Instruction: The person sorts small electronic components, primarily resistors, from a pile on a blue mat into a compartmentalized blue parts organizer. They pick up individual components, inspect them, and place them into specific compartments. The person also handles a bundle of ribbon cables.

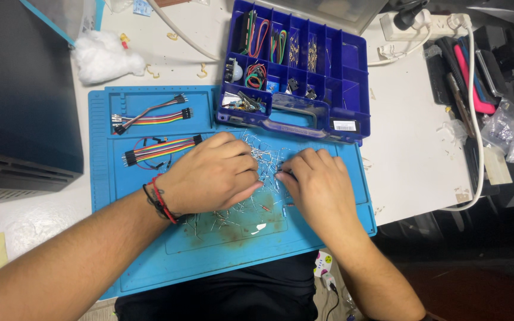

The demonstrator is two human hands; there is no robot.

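Honestly, with a pile like this the trick is to keep both palms low and sweep slowly, because those thin leads snag on each other and flick off the edge if you rush. I'd judge the step in hand to be sorting through the loose parts, so spread them thin and pick one at a time instead of grabbing a clump.

Biggest thing first: the white bench (411, 154), with a blue work mat (108, 178) lying on its near side. At the mat's far right edge sits a purple compartment box (352, 65), lid open, with small parts and wire loops in its cells. On the far left of the mat lie two bundles of rainbow jumper wires (162, 148).

The left hand (212, 175) lies flat, fingers loosely curled, pressed down on the pile and holding nothing I can make out. The right hand (316, 184) is just beside it, fingers bent down onto the same pile; I can't tell whether it's pinching a piece.

The pile of loose components (263, 157) is in the middle of the mat, under and between both hands: tiny bodies with thin, bent silver leads, all tangled, a few strays toward the near edge.
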